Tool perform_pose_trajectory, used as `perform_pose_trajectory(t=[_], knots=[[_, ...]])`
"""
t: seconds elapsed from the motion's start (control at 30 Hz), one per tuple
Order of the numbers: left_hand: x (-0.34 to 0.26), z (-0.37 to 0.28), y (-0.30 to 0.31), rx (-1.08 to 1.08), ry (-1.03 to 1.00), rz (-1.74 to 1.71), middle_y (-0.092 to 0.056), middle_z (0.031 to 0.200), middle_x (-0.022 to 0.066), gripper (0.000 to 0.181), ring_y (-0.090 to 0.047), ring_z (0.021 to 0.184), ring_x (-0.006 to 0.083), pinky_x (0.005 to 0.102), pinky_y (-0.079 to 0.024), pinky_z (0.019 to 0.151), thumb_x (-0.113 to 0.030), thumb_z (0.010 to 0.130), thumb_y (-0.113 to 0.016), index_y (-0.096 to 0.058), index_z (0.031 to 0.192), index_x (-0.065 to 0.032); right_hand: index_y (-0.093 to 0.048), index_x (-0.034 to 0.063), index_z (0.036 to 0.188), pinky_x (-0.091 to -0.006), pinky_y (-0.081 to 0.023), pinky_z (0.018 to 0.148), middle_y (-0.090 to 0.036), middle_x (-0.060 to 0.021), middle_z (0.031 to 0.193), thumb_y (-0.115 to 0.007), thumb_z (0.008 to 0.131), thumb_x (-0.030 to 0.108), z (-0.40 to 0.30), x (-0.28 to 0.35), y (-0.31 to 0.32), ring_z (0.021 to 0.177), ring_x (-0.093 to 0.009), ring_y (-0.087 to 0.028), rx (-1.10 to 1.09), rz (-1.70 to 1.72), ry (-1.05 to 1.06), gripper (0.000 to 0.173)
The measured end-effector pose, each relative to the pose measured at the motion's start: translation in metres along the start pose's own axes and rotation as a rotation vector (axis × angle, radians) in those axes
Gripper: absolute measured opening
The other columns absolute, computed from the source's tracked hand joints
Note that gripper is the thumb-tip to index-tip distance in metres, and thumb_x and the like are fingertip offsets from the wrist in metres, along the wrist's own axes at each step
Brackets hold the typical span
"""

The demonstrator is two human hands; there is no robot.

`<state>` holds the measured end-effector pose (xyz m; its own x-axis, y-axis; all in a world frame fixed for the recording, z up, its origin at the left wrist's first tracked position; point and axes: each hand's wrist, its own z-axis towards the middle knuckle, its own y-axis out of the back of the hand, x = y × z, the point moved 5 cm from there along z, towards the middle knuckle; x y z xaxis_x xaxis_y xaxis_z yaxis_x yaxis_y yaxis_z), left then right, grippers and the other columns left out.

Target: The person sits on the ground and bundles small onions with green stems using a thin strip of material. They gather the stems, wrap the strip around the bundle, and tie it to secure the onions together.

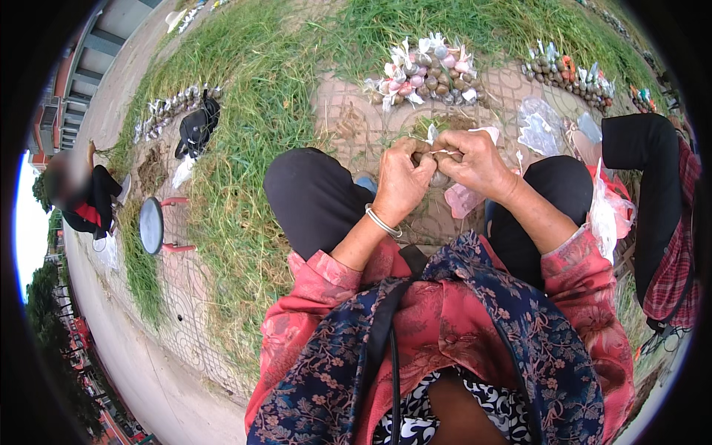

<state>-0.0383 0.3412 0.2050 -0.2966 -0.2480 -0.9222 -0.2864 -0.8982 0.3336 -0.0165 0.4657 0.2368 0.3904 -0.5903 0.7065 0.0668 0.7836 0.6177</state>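
Note:
My left hand (405,169), with a pale bracelet at the wrist, meets my right hand (475,161) between my knees. Both hands pinch the gathered neck of a small clear plastic bag (439,179), where a thin white strip (443,151) runs between the fingertips. The fingers hide most of the bag, and its contents are hard to make out. Just below my right hand, a pink plastic bag (463,201) lies on the paving. Beyond my hands is a small heap of soil (457,122) with bits of grass.
Tied bags of brown, soil-like material (439,78) stand clustered ahead, with another row (570,80) farther right. Flat clear bags (538,133) lie nearby. At left are a black backpack (196,130), a stool (152,225) and a crouching person (92,194). Someone in dark trousers (656,183) is close at right.

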Motion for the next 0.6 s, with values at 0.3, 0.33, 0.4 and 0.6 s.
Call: perform_pose_trajectory(t=[0.3, 0.33, 0.4, 0.6], knots=[[0.029, -0.003, -0.006, 0.425, 0.564, -0.666, -0.057, 0.085, 0.0067, 0.021, -0.054, 0.071, 0.0116, 0.0240, -0.043, 0.062, -0.005, 0.078, -0.052, -0.055, 0.095, 0.0059, -0.054, 0.0023, 0.080, -0.0264, -0.035, 0.044, -0.040, -0.0043, 0.050, -0.057, 0.065, 0.005, -0.001, 0.001, -0.002, 0.047, -0.010, -0.041, 0.132, 0.179, -0.104, 0.015], [0.030, -0.005, -0.006, 0.440, 0.616, -0.739, -0.057, 0.087, 0.0076, 0.021, -0.054, 0.073, 0.0132, 0.0262, -0.044, 0.064, -0.005, 0.079, -0.051, -0.054, 0.096, 0.0063, -0.054, 0.0024, 0.081, -0.0272, -0.036, 0.045, -0.041, -0.0053, 0.051, -0.057, 0.065, 0.004, -0.002, 0.000, -0.003, 0.046, -0.012, -0.043, 0.129, 0.183, -0.060, 0.016], [0.027, -0.008, -0.006, 0.468, 0.720, -0.887, -0.057, 0.090, 0.0095, 0.021, -0.056, 0.077, 0.0166, 0.0305, -0.047, 0.067, -0.005, 0.080, -0.048, -0.052, 0.098, 0.0072, -0.054, 0.0029, 0.081, -0.0290, -0.038, 0.046, -0.046, -0.0072, 0.054, -0.056, 0.064, 0.003, -0.001, 0.005, -0.003, 0.049, -0.018, -0.049, 0.124, 0.045, 0.105, 0.017], [0.033, -0.009, -0.010, 0.451, 0.752, -1.064, -0.056, 0.090, 0.0117, 0.019, -0.058, 0.078, 0.0206, 0.0383, -0.049, 0.069, -0.005, 0.083, -0.046, -0.051, 0.097, 0.0067, -0.053, 0.0057, 0.073, -0.0339, -0.043, 0.047, -0.050, -0.0069, 0.059, -0.060, 0.058, 0.006, -0.002, 0.025, -0.003, 0.054, -0.025, -0.054, 0.121, -0.253, 0.414, 0.016]])
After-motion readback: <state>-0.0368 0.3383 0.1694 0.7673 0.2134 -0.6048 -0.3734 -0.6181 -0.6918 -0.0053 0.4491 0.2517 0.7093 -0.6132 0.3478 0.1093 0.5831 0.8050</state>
